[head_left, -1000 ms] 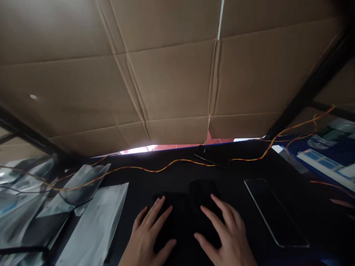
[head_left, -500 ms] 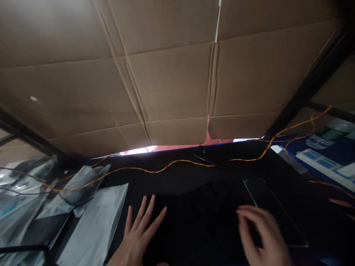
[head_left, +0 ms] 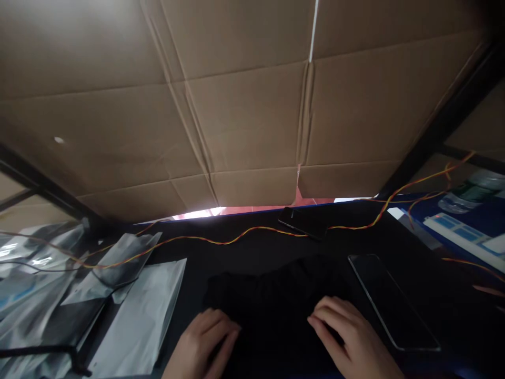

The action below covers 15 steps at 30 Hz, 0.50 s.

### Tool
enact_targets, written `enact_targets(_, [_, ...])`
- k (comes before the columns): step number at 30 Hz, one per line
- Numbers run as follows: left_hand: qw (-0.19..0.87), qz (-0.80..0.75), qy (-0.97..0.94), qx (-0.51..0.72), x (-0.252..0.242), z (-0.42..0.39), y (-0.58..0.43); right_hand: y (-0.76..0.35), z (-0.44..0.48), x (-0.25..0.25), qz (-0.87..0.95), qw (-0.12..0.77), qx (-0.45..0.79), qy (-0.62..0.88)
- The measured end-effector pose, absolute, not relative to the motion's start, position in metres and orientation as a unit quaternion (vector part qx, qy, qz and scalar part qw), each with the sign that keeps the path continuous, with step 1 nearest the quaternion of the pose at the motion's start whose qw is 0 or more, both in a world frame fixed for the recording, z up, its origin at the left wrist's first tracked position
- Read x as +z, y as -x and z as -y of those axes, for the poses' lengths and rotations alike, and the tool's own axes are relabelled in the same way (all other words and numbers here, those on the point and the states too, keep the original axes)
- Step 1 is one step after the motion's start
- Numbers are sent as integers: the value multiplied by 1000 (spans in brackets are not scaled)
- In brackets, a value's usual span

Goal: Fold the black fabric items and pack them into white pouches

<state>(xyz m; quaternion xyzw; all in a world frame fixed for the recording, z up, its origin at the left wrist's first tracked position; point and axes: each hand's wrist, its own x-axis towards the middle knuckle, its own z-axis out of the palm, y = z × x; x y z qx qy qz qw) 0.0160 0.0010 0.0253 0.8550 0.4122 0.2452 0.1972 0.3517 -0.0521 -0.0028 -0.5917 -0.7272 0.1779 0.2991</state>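
Note:
A black piece of cloth (head_left: 272, 295) lies spread on the dark table (head_left: 442, 273) in front of me. My left hand (head_left: 203, 342) rests on its near left part with the fingers curled down onto the fabric. My right hand (head_left: 347, 337) lies on its near right part, fingers bent and pressing the cloth. Whether either hand pinches the fabric cannot be told in the dim light.
A dark slim tablet (head_left: 390, 300) lies right of the cloth, a black phone (head_left: 303, 223) at the back. A red-yellow wire (head_left: 221, 242) crosses the table. Silver-grey bags (head_left: 134, 316) are piled at the left. A cardboard wall (head_left: 252, 105) stands behind, a blue surface with a bottle (head_left: 469, 189) at right.
Both hands, spread flat and wide apart half a second ago, have drawn inward and curled their fingers on the cloth. The cloth now lies wider than a second ago.

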Motion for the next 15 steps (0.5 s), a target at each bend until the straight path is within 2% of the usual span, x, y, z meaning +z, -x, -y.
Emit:
enact_targets(3, [172, -449, -853, 201, 17, -16, -13, -351, 38, -10, 731, 259, 154, 613])
enact_targets(7, [213, -495, -829, 152, 3, -23, -1, -350, 23, -19, 709, 268, 114, 642])
enact_targets(11, [221, -480, -840, 120, 9, -22, 2, -345, 13, -13, 677, 335, 100, 648])
enact_targets(15, [137, -470, -854, 178, 21, -31, -9, -332, 5, -4, 658, 417, 63, 624])
